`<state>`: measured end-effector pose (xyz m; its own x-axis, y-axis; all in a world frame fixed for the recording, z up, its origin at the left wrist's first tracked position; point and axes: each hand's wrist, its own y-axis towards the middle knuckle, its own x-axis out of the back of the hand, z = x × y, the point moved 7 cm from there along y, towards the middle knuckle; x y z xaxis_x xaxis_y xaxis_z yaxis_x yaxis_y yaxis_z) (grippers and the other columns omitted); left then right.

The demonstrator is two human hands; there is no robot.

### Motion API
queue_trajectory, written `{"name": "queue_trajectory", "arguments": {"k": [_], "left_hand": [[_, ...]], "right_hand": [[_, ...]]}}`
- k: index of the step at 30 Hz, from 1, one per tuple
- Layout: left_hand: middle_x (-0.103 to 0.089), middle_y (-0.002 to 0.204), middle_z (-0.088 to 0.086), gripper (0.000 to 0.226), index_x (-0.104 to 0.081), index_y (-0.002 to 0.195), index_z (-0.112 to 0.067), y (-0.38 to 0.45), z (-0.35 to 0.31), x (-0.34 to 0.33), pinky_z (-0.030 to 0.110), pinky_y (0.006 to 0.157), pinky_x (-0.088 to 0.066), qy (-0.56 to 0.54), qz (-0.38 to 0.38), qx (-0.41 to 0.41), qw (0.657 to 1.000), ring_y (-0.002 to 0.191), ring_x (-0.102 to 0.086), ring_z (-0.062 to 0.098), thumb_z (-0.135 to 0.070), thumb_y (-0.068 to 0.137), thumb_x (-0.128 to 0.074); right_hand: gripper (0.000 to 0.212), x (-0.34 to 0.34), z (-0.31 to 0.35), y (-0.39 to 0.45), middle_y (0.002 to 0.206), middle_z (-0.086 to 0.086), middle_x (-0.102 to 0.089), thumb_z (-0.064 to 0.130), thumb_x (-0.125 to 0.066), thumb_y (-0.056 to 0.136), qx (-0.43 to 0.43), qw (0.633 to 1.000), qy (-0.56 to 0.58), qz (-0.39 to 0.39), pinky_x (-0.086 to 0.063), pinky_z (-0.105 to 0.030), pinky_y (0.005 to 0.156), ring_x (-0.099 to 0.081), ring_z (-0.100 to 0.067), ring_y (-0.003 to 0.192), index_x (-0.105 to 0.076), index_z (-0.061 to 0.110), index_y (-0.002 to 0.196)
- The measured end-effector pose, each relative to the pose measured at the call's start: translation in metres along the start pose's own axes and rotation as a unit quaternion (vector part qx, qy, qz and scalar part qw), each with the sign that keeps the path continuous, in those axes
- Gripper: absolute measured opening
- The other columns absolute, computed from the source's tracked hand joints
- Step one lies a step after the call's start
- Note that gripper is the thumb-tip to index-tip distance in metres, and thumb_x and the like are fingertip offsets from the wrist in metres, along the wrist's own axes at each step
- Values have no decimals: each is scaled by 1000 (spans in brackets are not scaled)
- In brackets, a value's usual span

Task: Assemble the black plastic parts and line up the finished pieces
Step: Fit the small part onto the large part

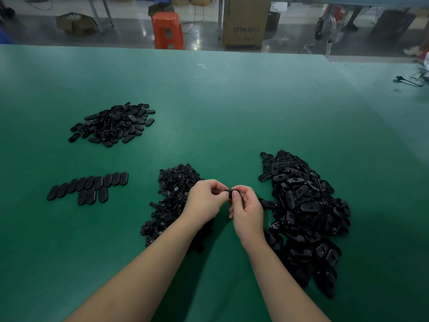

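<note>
- green table [232, 108]: wide matte work surface filling most of the view; its far edge meets a factory floor.
- left hand [204, 201]: raised above the table at near centre, fingers curled, thumb and fingertips pinching the left end of a small black part [229, 192].
- right hand [247, 210]: just beside the left hand, fingers curled, thumb and forefinger pinching the right end of the same part; the part is held between both hands, off the table, mostly hidden by the fingers.
- pile of small black pieces [171, 196]: loose heap on the table just left of and under the left hand, stretching toward the near side.
- pile of oval black shells [304, 212]: large heap right of the hands, many lying open side up with a hole showing.
- far-left pile [113, 124]: smaller heap of black oval pieces, well apart from the hands.
- lined-up finished pieces [88, 185]: on the left, a row of ovals laid side by side and touching, with three more in a short second row just nearer.
- orange plastic stool [167, 31]: on the floor beyond the table.
- cardboard box [246, 24]: upright, right of the stool.
- black cable [408, 81]: at the far right table edge.
</note>
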<state>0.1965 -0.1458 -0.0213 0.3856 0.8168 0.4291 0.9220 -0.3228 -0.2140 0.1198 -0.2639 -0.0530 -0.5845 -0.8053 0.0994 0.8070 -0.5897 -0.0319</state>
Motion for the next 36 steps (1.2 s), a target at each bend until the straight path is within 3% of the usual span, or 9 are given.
{"name": "queue_trajectory", "arguments": {"k": [4,6,9,12,15,17,20,26,36], "left_hand": [[-71,71,-5,7,-71,79,-21,0,-1,1,23,41,-43,10,-10,2,1000,38,-49,6,-18,85,-72],[-72,75,-4,7,-71,81,-22,-2,-3,1,23,46,-44,24,-15,-3,1000,41,-51,6,-19,87,-71],[-72,82,-5,6,-69,84,-22,-4,-7,1,24,57,-45,59,-18,-15,998,50,-55,5,-19,89,-69],[-69,81,-8,4,-71,90,-18,-6,-12,0,22,62,-45,89,-31,-26,995,62,-58,5,-18,90,-67],[-66,81,-10,4,-68,90,-18,-8,-17,-2,11,59,-39,115,-42,-34,992,71,-60,5,-18,90,-65],[-65,81,-10,4,-67,89,-19,-9,-20,-3,13,62,-38,131,-50,-39,989,75,-60,7,-17,90,-64],[-67,82,-7,5,-68,90,-17,-10,-23,-4,19,69,-42,141,-57,-43,987,79,-62,11,-17,89,-64],[-62,76,-11,5,-65,86,-19,-12,-24,-4,5,58,-38,141,-61,-56,986,69,-57,3,-16,89,-63],[-61,69,-14,11,-68,87,-18,-11,-28,-4,3,54,-38,148,-62,-71,985,57,-54,-6,-15,95,-61]], "right_hand": [[18,1,1,-1,77,5,-67,11,-55,103,0,1000,-3,-2,-49,-25,53,-56,-6,55,-61,27,96],[18,1,1,-1,79,5,-69,11,-55,103,-2,1000,-2,-3,-51,-28,56,-57,-7,59,-62,26,96],[12,0,1,-2,91,0,-72,11,-57,102,-10,1000,5,5,-55,-40,73,-65,-13,78,-63,21,101],[13,0,1,-2,95,-2,-73,9,-58,101,-13,1000,5,7,-56,-42,79,-68,-14,87,-63,21,103],[16,1,1,-1,97,1,-73,8,-58,101,-13,1000,8,5,-57,-34,81,-69,-12,92,-64,23,102],[20,2,2,-1,98,3,-73,5,-58,100,-9,1000,21,1,-55,-22,82,-70,-9,95,-63,24,100],[21,2,3,-1,97,4,-72,4,-58,100,-4,1000,27,-1,-53,-18,82,-69,-5,93,-63,25,100],[19,3,2,0,97,4,-72,6,-59,100,6,1000,23,-5,-54,-21,81,-69,-6,92,-63,25,100],[18,5,0,1,97,0,-71,9,-59,100,1,1000,20,-17,-57,-34,83,-68,-13,92,-61,27,101]]}}
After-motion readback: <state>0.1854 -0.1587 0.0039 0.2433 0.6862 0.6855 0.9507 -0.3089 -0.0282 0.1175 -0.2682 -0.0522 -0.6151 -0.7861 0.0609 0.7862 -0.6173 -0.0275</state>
